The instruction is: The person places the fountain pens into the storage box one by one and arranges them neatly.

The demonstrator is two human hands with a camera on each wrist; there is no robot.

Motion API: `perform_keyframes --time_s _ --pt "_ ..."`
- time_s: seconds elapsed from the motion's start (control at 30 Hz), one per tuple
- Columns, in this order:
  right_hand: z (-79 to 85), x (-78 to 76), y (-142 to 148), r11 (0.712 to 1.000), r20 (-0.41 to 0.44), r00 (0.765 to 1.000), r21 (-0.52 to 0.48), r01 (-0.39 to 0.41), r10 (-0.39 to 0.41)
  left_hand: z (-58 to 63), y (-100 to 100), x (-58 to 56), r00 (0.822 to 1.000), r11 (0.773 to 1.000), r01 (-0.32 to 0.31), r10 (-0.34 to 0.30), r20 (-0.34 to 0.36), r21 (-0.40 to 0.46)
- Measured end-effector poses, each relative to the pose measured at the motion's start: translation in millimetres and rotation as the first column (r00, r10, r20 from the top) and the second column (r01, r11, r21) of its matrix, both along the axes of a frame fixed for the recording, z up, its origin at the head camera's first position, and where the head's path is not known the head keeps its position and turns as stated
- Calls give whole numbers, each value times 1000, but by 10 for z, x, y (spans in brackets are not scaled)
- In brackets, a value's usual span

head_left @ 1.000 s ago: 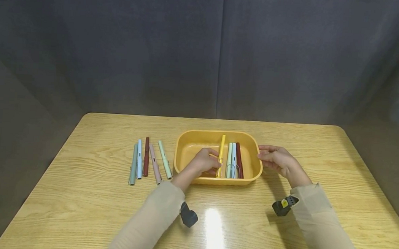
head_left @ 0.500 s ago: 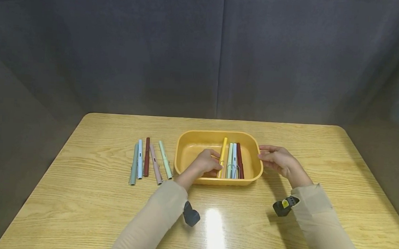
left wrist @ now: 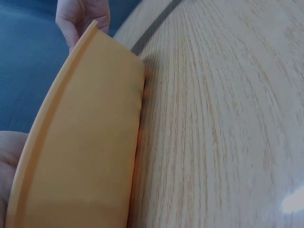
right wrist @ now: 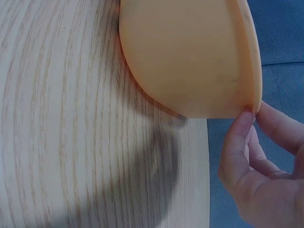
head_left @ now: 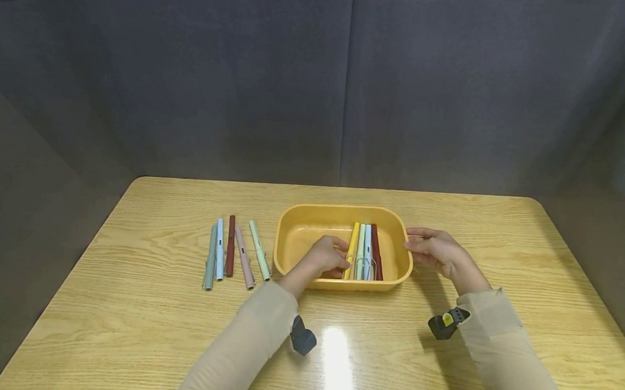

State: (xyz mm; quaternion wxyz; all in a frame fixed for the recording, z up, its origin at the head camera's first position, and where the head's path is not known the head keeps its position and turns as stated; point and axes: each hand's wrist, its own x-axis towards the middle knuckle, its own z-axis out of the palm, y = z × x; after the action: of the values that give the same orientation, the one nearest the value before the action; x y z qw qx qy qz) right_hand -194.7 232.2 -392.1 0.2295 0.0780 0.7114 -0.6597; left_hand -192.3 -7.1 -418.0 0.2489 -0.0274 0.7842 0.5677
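Inside a yellow-orange plastic box (head_left: 311, 214), my left hand (head_left: 322, 255) pinches a yellow pen (head_left: 353, 239) by its lower, clip end. The pen lies against a row of a pale green pen (head_left: 361, 245), a light blue pen (head_left: 368, 246) and a dark red pen (head_left: 376, 246), filling part of the box's right half. At the box's right end, my right hand (head_left: 438, 251) holds the rim between thumb and fingers, as the right wrist view also shows. In the left wrist view the box wall (left wrist: 85, 128) hides most of my left hand and the pens.
Left of the box, several pens lie on the wooden table (head_left: 139, 304): a grey-green pen (head_left: 210, 257), a light blue pen, a dark red pen (head_left: 230, 246), a mauve pen and a pale green pen (head_left: 259, 251). A dark curtain (head_left: 244, 83) hangs behind the table.
My left hand has moved slightly right and lowered the yellow pen from a raised tilt until it lies alongside the other pens. My right hand stays at the box rim.
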Motion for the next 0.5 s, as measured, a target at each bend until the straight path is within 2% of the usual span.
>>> perform_keyframes --time_s 0.23,0.5 --pt "-4 -7 4 1000 4 1000 2 -1 1 12 1 8 1000 1000 -2 2 0 -13" --pt "10 1 5 1000 14 1000 -9 6 -6 -25 17 -9 999 999 -35 35 -7 3"
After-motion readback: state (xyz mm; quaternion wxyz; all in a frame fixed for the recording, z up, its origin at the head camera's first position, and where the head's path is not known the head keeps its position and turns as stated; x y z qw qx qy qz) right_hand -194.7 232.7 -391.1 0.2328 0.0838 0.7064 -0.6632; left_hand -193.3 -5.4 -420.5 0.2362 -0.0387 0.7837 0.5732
